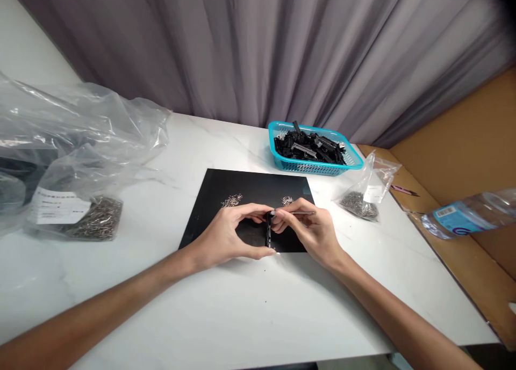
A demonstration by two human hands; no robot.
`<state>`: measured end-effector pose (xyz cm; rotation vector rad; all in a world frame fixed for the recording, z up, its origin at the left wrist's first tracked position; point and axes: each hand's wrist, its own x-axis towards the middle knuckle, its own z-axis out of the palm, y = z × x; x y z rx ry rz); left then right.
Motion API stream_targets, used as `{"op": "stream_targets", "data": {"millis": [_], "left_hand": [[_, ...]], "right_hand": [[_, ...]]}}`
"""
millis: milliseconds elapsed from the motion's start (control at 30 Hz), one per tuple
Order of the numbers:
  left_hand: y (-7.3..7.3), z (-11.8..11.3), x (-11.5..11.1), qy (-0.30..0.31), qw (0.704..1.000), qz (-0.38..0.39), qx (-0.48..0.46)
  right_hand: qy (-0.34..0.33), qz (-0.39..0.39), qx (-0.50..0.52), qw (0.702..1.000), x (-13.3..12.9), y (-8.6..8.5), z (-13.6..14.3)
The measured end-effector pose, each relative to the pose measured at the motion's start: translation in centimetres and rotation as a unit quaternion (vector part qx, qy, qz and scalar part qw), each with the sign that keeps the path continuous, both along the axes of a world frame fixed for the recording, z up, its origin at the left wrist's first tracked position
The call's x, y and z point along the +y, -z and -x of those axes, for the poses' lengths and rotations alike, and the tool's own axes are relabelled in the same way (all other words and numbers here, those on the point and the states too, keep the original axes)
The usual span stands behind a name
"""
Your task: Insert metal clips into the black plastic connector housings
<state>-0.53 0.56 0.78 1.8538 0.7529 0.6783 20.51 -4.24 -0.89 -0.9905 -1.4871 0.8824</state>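
Reference for directions: the black part (pixel 269 233), upright or nearly so, with its length running from 12 to 6 o'clock over the black mat (pixel 250 182) on the worktop (pixel 242 316). Through the head view I had the left hand (pixel 229 233) pinching the part lengthwise, thumb at its 6 o'clock end, fingers at its 12 o'clock end. The right hand (pixel 314 230) pinched a slender metal tool (pixel 304 213), its shank lying toward 3 o'clock. The fingers covered the tool's working end, so I could not confirm contact with the part.

I judged that the step called for a firm thumb brace, light fingertip pressure and the tool square to the part. A skewed push risked a slip. The metal pieces (pixel 232 200) at 10 o'clock and the smaller pile (pixel 287 200) at 1 o'clock required knuckle clearance.
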Motion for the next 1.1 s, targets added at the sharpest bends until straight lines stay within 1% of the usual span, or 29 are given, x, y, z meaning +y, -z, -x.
{"op": "stream_targets", "data": {"millis": [133, 267, 500, 700, 767, 867, 933, 1000, 1067, 1100], "left_hand": [[-0.1, 0.2, 0.2, 0.008, 1.000, 0.000, -0.013], [-0.3, 0.3, 0.2, 0.010, 1.000, 0.007, -0.021], [-0.3, 0.4, 0.3, 0.023, 0.999, 0.023, -0.018], [-0.2, 0.4, 0.5, 0.049, 0.997, 0.041, -0.043], [-0.1, 0.3, 0.5, 0.051, 0.997, 0.043, -0.043], [0.1, 0.4, 0.4, 0.044, 0.998, 0.037, -0.034], [0.0, 0.5, 0.6, 0.037, 0.999, 0.022, -0.018], [-0.2, 0.7, 1.0, 0.018, 1.000, -0.005, -0.010], [-0.6, 1.1, 1.8, -0.024, 0.999, -0.037, -0.018], [-0.9, 1.4, 2.3, -0.051, 0.997, -0.052, -0.025]], "right_hand": [[0.010, 0.009, 0.030, 0.999, 0.0, -0.2, 0.2], [0.004, 0.030, 0.065, 0.997, 0.1, -0.5, 0.4], [0.003, 0.052, 0.056, 0.997, 0.4, -0.9, -0.2], [-0.024, 0.094, 0.078, 0.992, 0.8, -0.8, -0.8], [-0.024, 0.095, 0.077, 0.992, 0.9, -0.9, -1.0], [-0.003, 0.076, 0.076, 0.994, 0.8, -1.1, -1.2], [0.018, 0.057, 0.051, 0.997, 0.8, -1.1, -1.4], [0.051, 0.029, -0.009, 0.998, 0.9, -0.9, -1.6], [0.076, -0.012, -0.093, 0.993, 0.9, -0.5, -1.5], [0.078, -0.033, -0.135, 0.987, 0.9, -0.3, -1.4]]}}
